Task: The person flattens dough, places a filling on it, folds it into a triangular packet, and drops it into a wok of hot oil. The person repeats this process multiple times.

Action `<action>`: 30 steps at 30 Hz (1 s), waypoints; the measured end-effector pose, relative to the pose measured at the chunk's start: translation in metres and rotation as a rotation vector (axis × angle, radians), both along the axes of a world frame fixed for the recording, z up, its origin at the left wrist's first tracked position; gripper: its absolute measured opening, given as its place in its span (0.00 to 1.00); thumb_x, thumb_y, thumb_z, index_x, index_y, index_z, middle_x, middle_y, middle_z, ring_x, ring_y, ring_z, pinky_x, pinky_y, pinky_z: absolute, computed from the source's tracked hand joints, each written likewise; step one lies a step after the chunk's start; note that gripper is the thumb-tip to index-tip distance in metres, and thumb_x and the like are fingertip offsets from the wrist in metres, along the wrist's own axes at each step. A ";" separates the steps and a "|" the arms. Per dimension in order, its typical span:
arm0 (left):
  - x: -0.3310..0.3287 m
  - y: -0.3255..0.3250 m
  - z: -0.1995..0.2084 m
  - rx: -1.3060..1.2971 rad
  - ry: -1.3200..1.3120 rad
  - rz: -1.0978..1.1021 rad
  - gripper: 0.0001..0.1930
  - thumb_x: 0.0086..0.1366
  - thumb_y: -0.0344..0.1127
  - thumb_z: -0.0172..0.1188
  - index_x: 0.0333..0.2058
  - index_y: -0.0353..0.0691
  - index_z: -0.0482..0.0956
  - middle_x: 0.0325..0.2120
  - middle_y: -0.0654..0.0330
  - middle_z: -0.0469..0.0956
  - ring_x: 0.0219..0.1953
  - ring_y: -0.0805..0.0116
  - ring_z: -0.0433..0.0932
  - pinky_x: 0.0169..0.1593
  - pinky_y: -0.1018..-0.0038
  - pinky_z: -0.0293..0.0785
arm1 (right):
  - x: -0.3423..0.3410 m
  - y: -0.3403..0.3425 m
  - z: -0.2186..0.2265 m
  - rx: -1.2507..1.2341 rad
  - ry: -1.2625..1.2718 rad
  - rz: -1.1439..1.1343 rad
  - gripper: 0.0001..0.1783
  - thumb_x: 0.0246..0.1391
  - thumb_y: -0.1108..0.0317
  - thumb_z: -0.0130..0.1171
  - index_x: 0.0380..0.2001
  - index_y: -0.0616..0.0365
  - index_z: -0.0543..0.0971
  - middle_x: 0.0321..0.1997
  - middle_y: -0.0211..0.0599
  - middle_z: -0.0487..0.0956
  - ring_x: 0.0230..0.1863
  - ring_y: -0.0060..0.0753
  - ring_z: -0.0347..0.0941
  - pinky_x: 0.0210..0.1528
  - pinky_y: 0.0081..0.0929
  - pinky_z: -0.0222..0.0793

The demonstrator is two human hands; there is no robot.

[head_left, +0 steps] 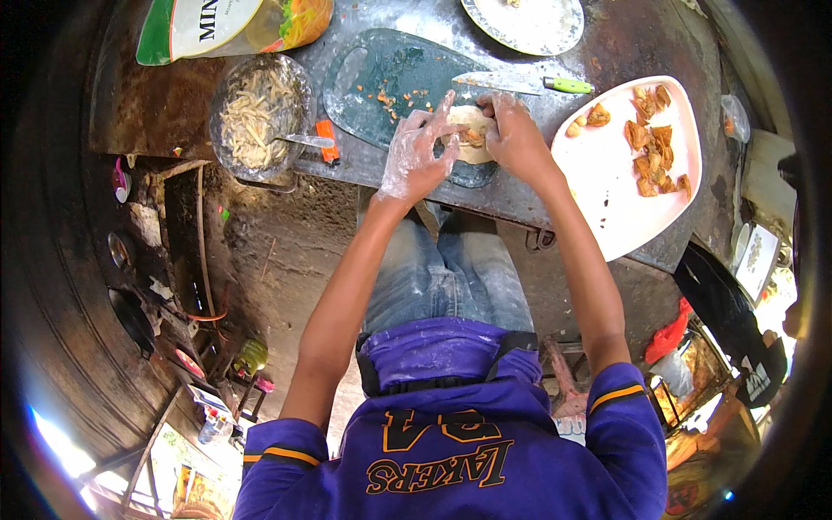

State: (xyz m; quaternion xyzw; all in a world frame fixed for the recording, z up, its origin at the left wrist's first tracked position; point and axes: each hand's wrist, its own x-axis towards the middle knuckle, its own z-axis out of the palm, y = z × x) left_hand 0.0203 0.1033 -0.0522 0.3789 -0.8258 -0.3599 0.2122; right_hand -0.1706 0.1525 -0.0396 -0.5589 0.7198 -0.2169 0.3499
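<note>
A small flat round of dough (475, 154) with some brownish-orange filling (472, 136) on it lies at the near end of the dark green cutting board (368, 87). My left hand (419, 152), white with flour, grips the dough's left edge between thumb and fingers. On the opposite side, my right hand (516, 139) pinches the right edge, its fingers curled over it. Just beyond both hands rests a knife (568, 85) with a green handle, its blade dusted white. Orange crumbs are scattered over the board.
To the right stands a pale pink tray (607, 217) with several folded brown pieces. A bowl (221, 147) of pale strips, with a utensil in it, sits left beside an orange-handled tool (327, 141). A plastic oil pouch (234, 26) and a patterned plate (537, 39) are at the back.
</note>
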 end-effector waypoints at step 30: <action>-0.007 -0.031 0.014 0.234 -0.063 -0.253 0.17 0.54 0.39 0.71 0.41 0.40 0.80 0.39 0.54 0.79 0.46 0.53 0.75 0.54 0.64 0.70 | -0.013 0.023 0.014 -0.215 -0.094 0.143 0.14 0.55 0.73 0.60 0.46 0.59 0.79 0.47 0.44 0.78 0.52 0.49 0.74 0.57 0.38 0.69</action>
